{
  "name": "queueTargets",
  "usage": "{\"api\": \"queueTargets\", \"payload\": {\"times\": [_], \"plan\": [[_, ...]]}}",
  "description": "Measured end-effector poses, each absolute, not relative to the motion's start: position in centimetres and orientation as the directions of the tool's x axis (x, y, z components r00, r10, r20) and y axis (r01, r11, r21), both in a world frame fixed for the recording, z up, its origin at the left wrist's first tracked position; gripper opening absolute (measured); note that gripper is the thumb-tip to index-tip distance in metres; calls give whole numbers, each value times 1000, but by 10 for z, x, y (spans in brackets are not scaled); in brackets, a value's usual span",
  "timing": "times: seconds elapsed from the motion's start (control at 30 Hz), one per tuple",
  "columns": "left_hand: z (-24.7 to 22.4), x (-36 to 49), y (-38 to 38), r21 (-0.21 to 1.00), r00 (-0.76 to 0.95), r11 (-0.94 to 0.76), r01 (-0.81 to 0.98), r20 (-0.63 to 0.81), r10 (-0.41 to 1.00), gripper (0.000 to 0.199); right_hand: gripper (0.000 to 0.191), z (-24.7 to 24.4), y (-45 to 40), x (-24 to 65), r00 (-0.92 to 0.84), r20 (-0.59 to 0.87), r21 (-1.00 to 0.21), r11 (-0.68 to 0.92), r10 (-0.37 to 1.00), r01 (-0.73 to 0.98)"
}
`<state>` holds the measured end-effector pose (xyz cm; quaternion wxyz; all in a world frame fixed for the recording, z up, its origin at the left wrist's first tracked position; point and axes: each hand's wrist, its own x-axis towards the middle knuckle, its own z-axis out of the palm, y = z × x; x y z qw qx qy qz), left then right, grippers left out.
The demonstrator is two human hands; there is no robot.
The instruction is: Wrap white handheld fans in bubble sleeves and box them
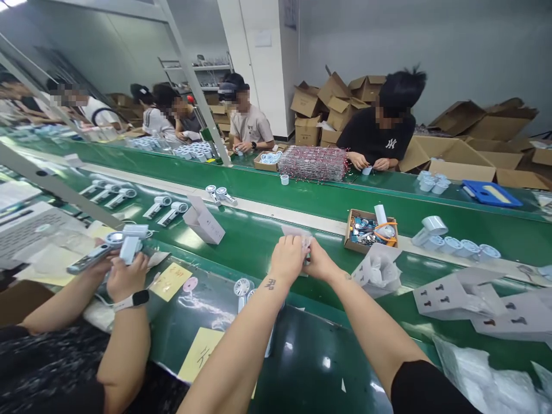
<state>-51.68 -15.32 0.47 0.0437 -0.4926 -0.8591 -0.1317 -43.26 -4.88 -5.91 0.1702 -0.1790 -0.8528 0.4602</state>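
Near the middle of the view, my left hand (287, 257) and my right hand (319, 261) meet over the green belt (254, 230). Both have their fingers closed around a small white box with clear plastic at its top (306, 241); the hands cover most of it. Below my left forearm lie handheld fans (242, 287), partly hidden by that arm. An open white box with wrapped contents (377, 270) stands right of my right hand. A cardboard tray of small parts (373, 229) sits beyond it.
At left, a co-worker's hands (127, 276) hold a fan close by. Another open white box (203, 221) stands on the belt. Printed white boxes (457, 293) and plastic-wrapped items (487, 368) lie at right. Several people sit across the line.
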Motion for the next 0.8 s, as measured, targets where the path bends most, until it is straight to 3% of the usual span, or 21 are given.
{"api": "queueTargets", "payload": {"times": [0.13, 0.2, 0.3, 0.37, 0.43, 0.5, 0.63, 0.8], "plan": [[-7, -501, -188, 225, -503, 455, 862, 264, 823, 28, 71, -62, -37, -409, -861, 88, -838, 505, 501, 208], [-20, -489, -223, 245, -589, 541, 805, 218, 778, 31, 75, -63, -33, -397, -853, 67, -836, 496, 517, 235], [-47, -466, -272, 171, -763, 780, 601, -165, 625, 37, 79, -57, -38, -383, -840, 80, -826, 507, 537, 245], [-65, -451, -290, 81, -765, 849, 523, -396, 509, 35, 74, -49, -51, -371, -775, 178, -805, 543, 606, 239], [-77, -443, -294, 55, -744, 861, 506, -477, 467, 30, 56, -42, -74, -356, -702, 274, -800, 561, 657, 213], [-81, -441, -290, 65, -750, 870, 488, -479, 456, 26, 34, -40, -104, -339, -739, 233, -844, 509, 633, 170], [-63, -424, -295, 136, -784, 902, 410, -453, 425, 35, 10, -60, -172, -299, -939, -103, -919, 330, 329, 217], [-30, -316, -359, 311, -834, 924, 224, -429, 347, 35, 16, -100, -220, -232, -972, -213, -898, 412, -99, 155]]}}
